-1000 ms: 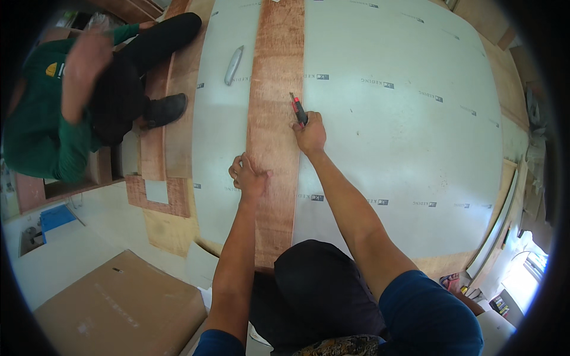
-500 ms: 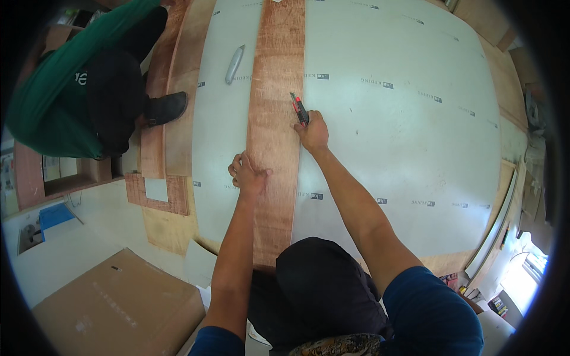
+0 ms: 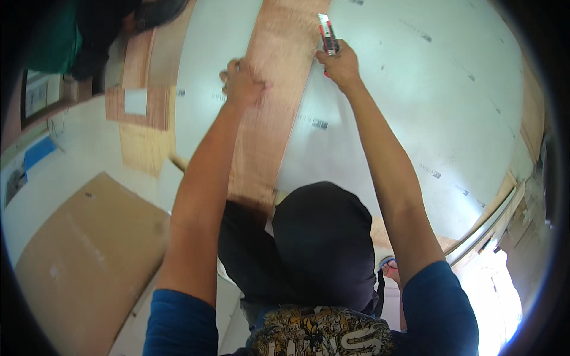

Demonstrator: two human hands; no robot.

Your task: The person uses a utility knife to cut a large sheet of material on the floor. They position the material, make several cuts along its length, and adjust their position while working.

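A long reddish-brown plywood strip (image 3: 261, 127) lies on a pale grey-green laminate sheet (image 3: 350, 154). My left hand (image 3: 242, 86) grips the strip's left edge, its fingers bent over the side and the thumb flat on the wood. Beside the strip's right edge, farther from me, my right hand (image 3: 343, 66) is closed round a red and black utility knife (image 3: 329, 38). The knife's blade points away from me, over the strip near that edge; whether it touches the wood I cannot tell.
A large brown cardboard box (image 3: 89, 261) stands at the lower left. Another person's dark shoe (image 3: 159, 13) is at the upper left. A small wooden frame (image 3: 157, 110) lies left of the sheet. Behind my right arm a bystander's foot (image 3: 389, 268) shows.
The view has shifted, so the scene sits lower and tilted. Both hands appear farther forward along the strip. The knife stays in my right hand; the grey cutter on the sheet has left the view.
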